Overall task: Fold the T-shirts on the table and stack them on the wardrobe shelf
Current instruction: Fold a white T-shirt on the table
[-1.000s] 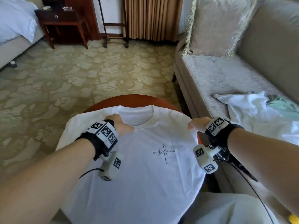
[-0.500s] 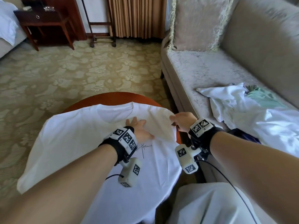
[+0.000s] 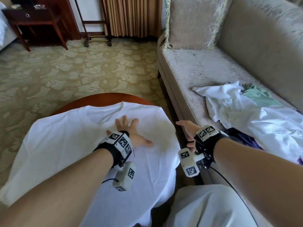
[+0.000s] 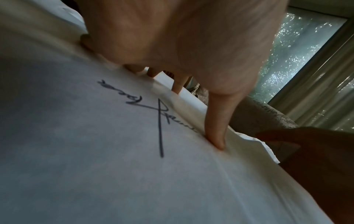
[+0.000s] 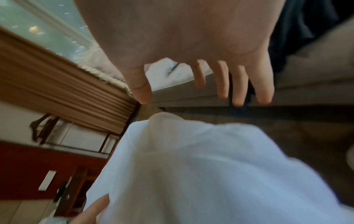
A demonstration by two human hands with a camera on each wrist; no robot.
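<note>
A white T-shirt (image 3: 65, 145) with a small black signature print (image 4: 153, 112) lies spread over the round wooden table (image 3: 101, 98). Its right side is folded inward over the chest. My left hand (image 3: 129, 130) lies flat on that folded flap with fingers spread, pressing it down; the thumb (image 4: 216, 130) pushes into the cloth beside the print. My right hand (image 3: 186, 130) hovers off the table's right edge, fingers (image 5: 222, 81) straight and loose, holding nothing, above the shirt's edge (image 5: 191, 166).
A beige sofa (image 3: 213, 68) stands close on the right with a pile of white and green clothes (image 3: 246, 108) and a fringed cushion (image 3: 193, 22). Patterned carpet (image 3: 73, 71) lies beyond the table. A dark wooden side table (image 3: 32, 18) and curtains (image 3: 131, 15) stand at the back.
My right hand carried the shirt's right side inward, let it go and drew back off the table edge. My left hand moved from the collar onto the folded flap and flattened out.
</note>
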